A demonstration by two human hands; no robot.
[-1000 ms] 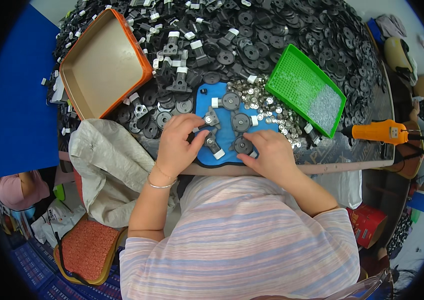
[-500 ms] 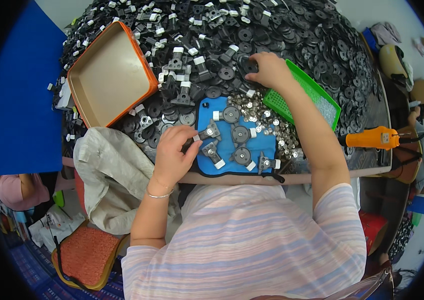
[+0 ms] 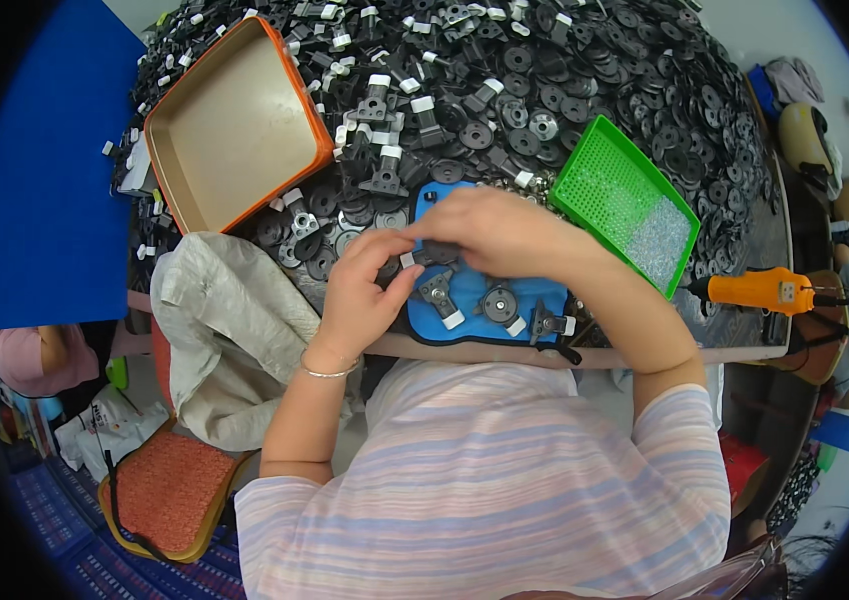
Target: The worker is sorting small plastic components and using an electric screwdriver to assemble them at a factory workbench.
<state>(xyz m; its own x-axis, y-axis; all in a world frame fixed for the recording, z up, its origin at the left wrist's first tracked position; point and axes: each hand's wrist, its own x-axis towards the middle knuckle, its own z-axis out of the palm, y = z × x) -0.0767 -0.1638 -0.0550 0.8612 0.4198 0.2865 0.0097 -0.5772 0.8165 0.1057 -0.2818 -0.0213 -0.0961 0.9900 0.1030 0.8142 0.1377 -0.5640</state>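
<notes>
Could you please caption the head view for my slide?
Left hand and right hand close together at a blue mat, black parts heaped beyond.

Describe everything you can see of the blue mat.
The blue mat looks soft, like cloth or foam, with a dark edging and a rounded near-left corner. It lies flat at the near edge of the table. Dark parts with white ends rest spread across its near half. The right hand covers much of its far half; whether it touches the mat cannot be told.
</notes>
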